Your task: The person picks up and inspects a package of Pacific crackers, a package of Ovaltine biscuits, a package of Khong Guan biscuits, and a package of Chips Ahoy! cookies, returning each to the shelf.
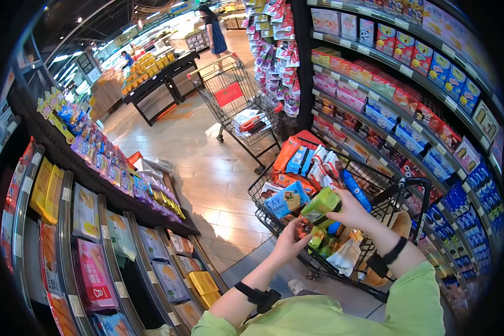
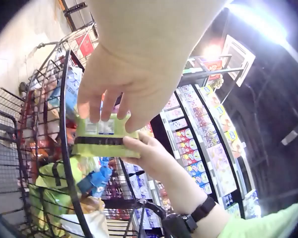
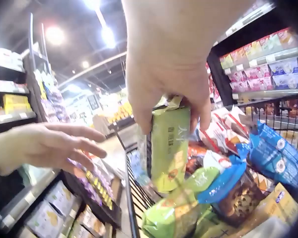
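My right hand (image 1: 351, 210) grips a green snack pack (image 1: 319, 207) by its end, above a black wire shopping cart (image 2: 63, 124). In the right wrist view the pack's long printed side faces up, with thumb and fingers on either side. My left hand (image 1: 289, 244) is beside the pack, fingers loosely extended and holding nothing; the right wrist view shows a gap between them. Below in the cart lie a light blue pack (image 1: 286, 199), an orange pack (image 1: 286, 155), a green bag (image 3: 174, 215) and a blue-topped bag of dark biscuits (image 3: 238, 198).
Shelves of boxed snacks (image 1: 395, 84) rise along the right. Lower shelves with packets (image 1: 92, 269) run along the left. Ahead stands a second cart (image 1: 235, 106) with a red sign. Beyond it are a display table (image 1: 162, 78) and a person (image 1: 213, 31) in dark clothes.
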The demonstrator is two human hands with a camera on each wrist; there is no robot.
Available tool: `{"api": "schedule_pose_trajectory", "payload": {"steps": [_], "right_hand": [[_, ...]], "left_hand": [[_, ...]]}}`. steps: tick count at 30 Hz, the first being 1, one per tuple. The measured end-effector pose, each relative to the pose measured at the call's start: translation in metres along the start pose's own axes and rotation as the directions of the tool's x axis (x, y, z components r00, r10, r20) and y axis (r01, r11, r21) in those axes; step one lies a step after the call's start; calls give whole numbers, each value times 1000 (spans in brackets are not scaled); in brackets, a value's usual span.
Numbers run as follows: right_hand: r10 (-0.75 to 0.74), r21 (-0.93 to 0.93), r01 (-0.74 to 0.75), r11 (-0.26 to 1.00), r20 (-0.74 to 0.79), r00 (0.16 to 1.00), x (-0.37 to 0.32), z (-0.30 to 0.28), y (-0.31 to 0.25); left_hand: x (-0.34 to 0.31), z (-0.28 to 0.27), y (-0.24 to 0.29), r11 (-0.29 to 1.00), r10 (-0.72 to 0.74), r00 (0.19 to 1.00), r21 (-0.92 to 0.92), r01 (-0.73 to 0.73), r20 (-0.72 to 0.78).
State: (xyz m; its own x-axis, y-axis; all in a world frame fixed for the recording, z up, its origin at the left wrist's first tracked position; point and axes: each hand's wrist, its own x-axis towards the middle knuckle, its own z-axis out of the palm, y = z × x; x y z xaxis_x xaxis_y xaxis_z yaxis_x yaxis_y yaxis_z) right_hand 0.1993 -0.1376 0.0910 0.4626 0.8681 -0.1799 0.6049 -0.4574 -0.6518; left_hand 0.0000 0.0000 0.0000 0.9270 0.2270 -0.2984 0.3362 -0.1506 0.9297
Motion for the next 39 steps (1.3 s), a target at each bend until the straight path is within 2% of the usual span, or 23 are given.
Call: {"api": "schedule_pose_trajectory", "payload": {"steps": [2,3,4,5,6,7,9,10,11,14,16,21,22,23,28,39], "right_hand": [[-2,171,14,985,-71,997,-28,-19,-18],[-21,157,39,987,-114,993,-41,-36,-14],[-10,295,55,954,-153,988,-59,-36,-15],[10,427,73,901,-189,982,-77,-36,-16],[63,482,12,876,-139,988,-94,-40,-18],[81,488,0,873,-144,986,-105,-41,-20],[152,797,-48,601,-54,987,-127,-38,-23],[138,839,-67,541,-10,990,-137,-39,-21],[136,900,-107,423,53,989,-149,-43,-26],[117,892,-188,411,153,981,-170,-47,-15],[55,936,-196,291,188,981,-175,-45,-13],[-43,932,-174,319,198,979,-171,-36,-2],[-38,915,-185,358,213,976,-168,-35,-3],[-30,897,-200,394,230,973,-167,-34,-3],[-110,880,-263,396,330,938,-163,-26,-5],[-327,865,-210,455,381,865,-197,-2,-17]], "left_hand": [[-6,11,21,982,142,938,-73,-174,-316],[3,19,44,975,189,930,-48,-215,-316],[-3,26,61,929,154,943,-281,-239,-294],[-7,32,73,832,119,958,-500,-239,-261],[-10,32,80,796,152,979,-571,-202,-134],[-15,31,91,761,90,994,-639,-109,-63],[-34,28,119,733,121,992,-671,-112,-33],[-40,27,127,767,129,990,-628,-131,-48],[-46,25,132,768,143,989,-627,-135,-38],[-62,25,143,808,131,990,-573,-134,-47],[-69,28,148,810,115,991,-571,-133,-69],[-84,46,143,866,73,976,-472,-164,-205],[-89,51,143,875,58,966,-453,-172,-254],[-94,55,140,874,31,963,-460,-157,-269],[-126,70,129,855,-65,915,-496,-155,-398],[-210,124,118,823,-121,816,-517,-236,-566]]}}
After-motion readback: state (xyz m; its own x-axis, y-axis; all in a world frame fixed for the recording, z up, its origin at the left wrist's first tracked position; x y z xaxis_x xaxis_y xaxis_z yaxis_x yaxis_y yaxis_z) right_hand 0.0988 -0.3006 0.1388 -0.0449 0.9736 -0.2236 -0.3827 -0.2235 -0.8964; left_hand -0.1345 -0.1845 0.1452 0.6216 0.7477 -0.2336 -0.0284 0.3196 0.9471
